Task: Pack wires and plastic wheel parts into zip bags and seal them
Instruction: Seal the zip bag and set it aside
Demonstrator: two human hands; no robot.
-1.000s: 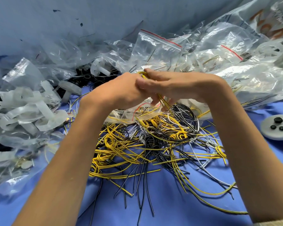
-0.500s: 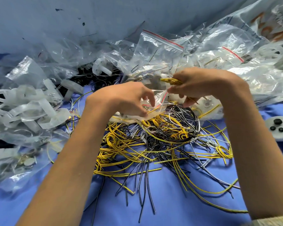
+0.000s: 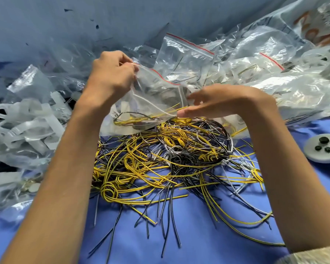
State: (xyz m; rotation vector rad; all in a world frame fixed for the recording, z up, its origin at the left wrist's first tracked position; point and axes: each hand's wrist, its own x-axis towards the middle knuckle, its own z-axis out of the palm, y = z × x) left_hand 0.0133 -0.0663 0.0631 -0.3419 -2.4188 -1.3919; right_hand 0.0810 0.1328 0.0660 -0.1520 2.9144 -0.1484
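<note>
A person's two bare forearms reach forward over a blue cloth-covered table (image 3: 198,235). The left hand (image 3: 111,77) is raised and curled, pinching the top edge of a clear plastic zip bag with a red stripe along its mouth (image 3: 156,92). The bag hangs between the two hands, tilted down toward the right. Inside its lower part lies a small loose bundle of yellow and black wires (image 3: 133,119), and a few yellow ends poke out toward the right hand (image 3: 217,103). That hand is lower and just beside the bag's open side, with its fingers and thumb stretched out and apart, gripping nothing; its fingertips are blurred at the bag's edge.

Directly beneath the bag and hands, a large tangled pile of yellow, black and grey wires (image 3: 160,161) spreads across the cloth. To the left lies a heap of translucent white plastic strips (image 3: 27,122). Behind and to the right is a mound of crumpled clear zip bags (image 3: 265,73). At the far right edge rests a pale round plastic disc carrying three black knobs (image 3: 312,155).
</note>
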